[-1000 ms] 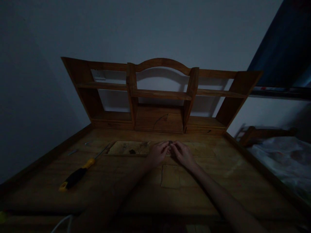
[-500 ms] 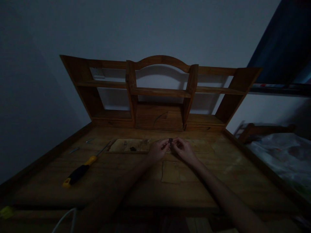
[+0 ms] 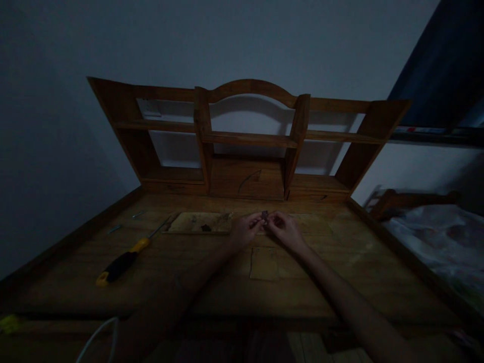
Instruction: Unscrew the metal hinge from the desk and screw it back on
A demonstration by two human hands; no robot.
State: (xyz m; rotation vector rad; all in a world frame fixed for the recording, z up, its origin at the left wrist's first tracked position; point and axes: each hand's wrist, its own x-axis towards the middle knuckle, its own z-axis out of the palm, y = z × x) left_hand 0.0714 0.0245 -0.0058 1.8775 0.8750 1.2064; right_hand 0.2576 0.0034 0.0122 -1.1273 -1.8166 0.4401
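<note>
Both hands meet over the middle of the wooden desk, pinching a small dark piece (image 3: 264, 215) between their fingertips; its kind is too small and dim to make out. My left hand (image 3: 244, 231) grips it from the left, my right hand (image 3: 285, 230) from the right, both with curled fingers. Behind and beneath the hands lies a long pale board (image 3: 196, 222) with dark stains. A small dark scrap (image 3: 206, 228) rests on its left half. Nearer to me, a square light wooden piece (image 3: 263, 263) lies flat on the desk.
A yellow-and-black screwdriver (image 3: 123, 263) lies at the left, its tip by the board. Two small metal pieces, one of them a screw-like rod (image 3: 114, 229), lie beyond it. A wooden shelf unit (image 3: 249, 138) stands along the back. A white cable (image 3: 99, 335) loops at the lower left.
The view has tilted slightly, so the desk items sit a little higher. The dark piece appears slightly turned between my fingertips; both hands keep nearly the same place.
</note>
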